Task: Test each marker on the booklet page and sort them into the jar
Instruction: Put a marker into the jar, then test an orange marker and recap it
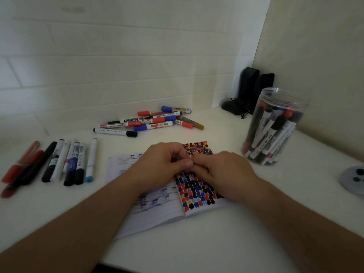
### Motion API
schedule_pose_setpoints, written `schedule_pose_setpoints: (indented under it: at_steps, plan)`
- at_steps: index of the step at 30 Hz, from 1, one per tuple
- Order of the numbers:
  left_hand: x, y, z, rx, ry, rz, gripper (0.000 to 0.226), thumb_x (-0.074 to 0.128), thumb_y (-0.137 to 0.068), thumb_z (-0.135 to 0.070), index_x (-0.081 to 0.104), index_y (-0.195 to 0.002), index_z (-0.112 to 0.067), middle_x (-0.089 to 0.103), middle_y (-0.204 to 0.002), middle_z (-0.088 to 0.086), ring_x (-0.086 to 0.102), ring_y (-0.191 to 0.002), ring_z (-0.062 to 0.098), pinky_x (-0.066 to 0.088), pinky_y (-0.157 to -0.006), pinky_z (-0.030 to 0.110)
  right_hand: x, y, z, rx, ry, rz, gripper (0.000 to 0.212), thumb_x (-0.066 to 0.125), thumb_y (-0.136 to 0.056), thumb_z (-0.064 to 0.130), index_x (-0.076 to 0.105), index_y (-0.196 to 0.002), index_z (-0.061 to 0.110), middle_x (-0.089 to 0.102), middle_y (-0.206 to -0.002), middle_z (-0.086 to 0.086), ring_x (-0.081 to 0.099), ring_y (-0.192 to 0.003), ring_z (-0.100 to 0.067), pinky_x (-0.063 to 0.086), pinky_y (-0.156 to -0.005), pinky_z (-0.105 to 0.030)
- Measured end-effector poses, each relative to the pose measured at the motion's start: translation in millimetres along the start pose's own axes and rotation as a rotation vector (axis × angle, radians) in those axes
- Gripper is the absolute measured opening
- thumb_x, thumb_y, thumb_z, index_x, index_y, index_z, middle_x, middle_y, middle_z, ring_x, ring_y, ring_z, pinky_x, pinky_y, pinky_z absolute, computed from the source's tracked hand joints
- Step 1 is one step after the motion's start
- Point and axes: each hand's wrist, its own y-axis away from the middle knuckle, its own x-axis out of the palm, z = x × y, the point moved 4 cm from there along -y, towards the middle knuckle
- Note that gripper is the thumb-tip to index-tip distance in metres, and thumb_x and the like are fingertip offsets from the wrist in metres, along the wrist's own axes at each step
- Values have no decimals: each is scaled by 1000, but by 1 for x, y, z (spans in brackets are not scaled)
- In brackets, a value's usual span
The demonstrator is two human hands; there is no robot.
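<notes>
The left hand (165,160) and right hand (222,168) meet fingertip to fingertip over the booklet (169,196), both with fingers curled inward. They seem to pinch something small between them, but it is hidden and blurred, so what it is cannot be told. Under the hands the booklet lies open on the white bench (197,243); its right page is packed with red, blue, black and yellow marks, and its left page carries fainter blue marks on ruled lines.

Beyond the right hand, to its right, stands the clear jar (275,127), upright and without a lid, holding many markers on end. Beyond the left hand, a loose pile of markers (151,121) lies by the wall (118,56), with red, blue, black and ochre caps. Far to the left of the left hand a row of markers (59,162) lies side by side, caps toward the person. Behind the jar two dark upright objects (254,87) stand in the corner. At the right edge sits a grey round object (352,180).
</notes>
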Motion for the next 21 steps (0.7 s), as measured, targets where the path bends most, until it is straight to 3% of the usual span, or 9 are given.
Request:
schedule_pose_setpoints:
  at_steps: [3, 5, 7, 9, 11, 13, 17, 19, 21]
  plan:
    - [1, 0, 0, 4, 30, -15, 7, 73, -94, -31, 71, -87, -31, 76, -83, -13, 71, -81, 3, 60, -83, 37, -6, -1, 1, 62, -29, 92, 25, 37, -101, 68, 36, -104, 43, 52, -72, 9, 55, -65, -11, 39, -52, -30]
    - [1, -1, 2, 1, 30, -56, 7, 72, -93, -36, 70, -87, -34, 74, -84, -13, 70, -81, 5, 60, -82, 38, -11, 1, -10, 221, -155, 195, 46, 57, -91, 70, 34, -110, 35, 59, -80, 7, 60, -68, -9, 47, -55, -29]
    - [0, -1, 4, -13, 16, -79, 7, 73, -92, -41, 69, -89, -36, 71, -85, -16, 67, -80, 4, 59, -79, 33, -18, 5, -25, 367, -376, 228, 43, 71, -88, 53, 41, -106, 29, 63, -86, 3, 60, -70, -12, 52, -57, -32]
    - [1, 0, 3, -9, 1, -50, 8, 74, -91, -43, 69, -93, -38, 70, -86, -19, 65, -80, 2, 57, -76, 27, -33, 9, -49, 458, -789, 151, 11, 67, -91, 20, 58, -97, 23, 64, -87, -6, 56, -72, -19, 51, -60, -34]
    - [4, 1, 1, 11, -60, 7, 12, 76, -89, -45, 71, -99, -41, 69, -87, -24, 63, -83, -3, 54, -74, 21, -51, 14, -63, 427, -1435, 158, 30, 57, -79, -3, 71, -94, 18, 67, -93, -10, 61, -77, -22, 53, -63, -32]
    - [6, 1, -1, 32, -113, 49, 14, 77, -88, -45, 74, -101, -43, 70, -91, -25, 63, -88, -7, 54, -79, 19, -68, 19, -68, 273, -1780, 159, 44, 63, -72, -10, 75, -104, 18, 70, -102, -10, 67, -81, -22, 58, -66, -31]
    - [11, -2, -5, 73, -204, 109, 16, 78, -86, -42, 76, -101, -44, 72, -100, -25, 63, -96, -10, 54, -88, 22, -61, 26, -61, 138, -1637, 198, 30, 90, -77, 23, 71, -100, 17, 67, -84, -10, 61, -69, -19, 51, -58, -26]
    - [12, -2, -6, 84, -228, 128, 17, 78, -86, -43, 76, -103, -43, 72, -101, -24, 62, -96, -9, 54, -86, 21, -45, 30, -52, 182, -1527, 182, 26, 78, -88, 36, 66, -88, 12, 53, -62, -8, 43, -52, -18, 32, -49, -29]
    - [13, -2, -6, 98, -244, 131, 17, 78, -86, -44, 75, -102, -43, 72, -99, -25, 62, -95, -10, 52, -83, 20, -28, 32, -38, 226, -1512, 192, 15, 59, -92, 22, 58, -82, 11, 41, -55, -5, 28, -47, -18, 18, -48, -33]
